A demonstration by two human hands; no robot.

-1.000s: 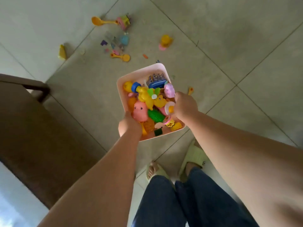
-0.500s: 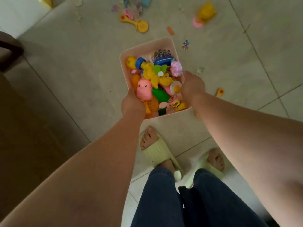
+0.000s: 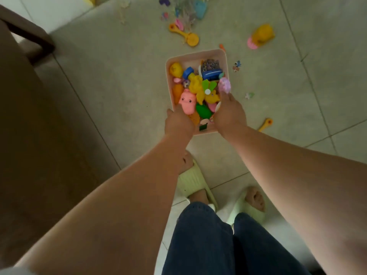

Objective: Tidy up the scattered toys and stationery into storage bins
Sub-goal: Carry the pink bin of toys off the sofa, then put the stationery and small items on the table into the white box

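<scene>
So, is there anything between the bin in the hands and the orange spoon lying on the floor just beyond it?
Nothing visible stands in the way. Both the left hand and the right hand grip the pink bin at its near end, and only bare tile lies between its far rim and the orange spoon.

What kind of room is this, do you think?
Probably a room in a home. The tiled floor is strewn with small toys, such as a yellow scoop; both hands carry a pink bin full of them, and the person wears slippers.
</scene>
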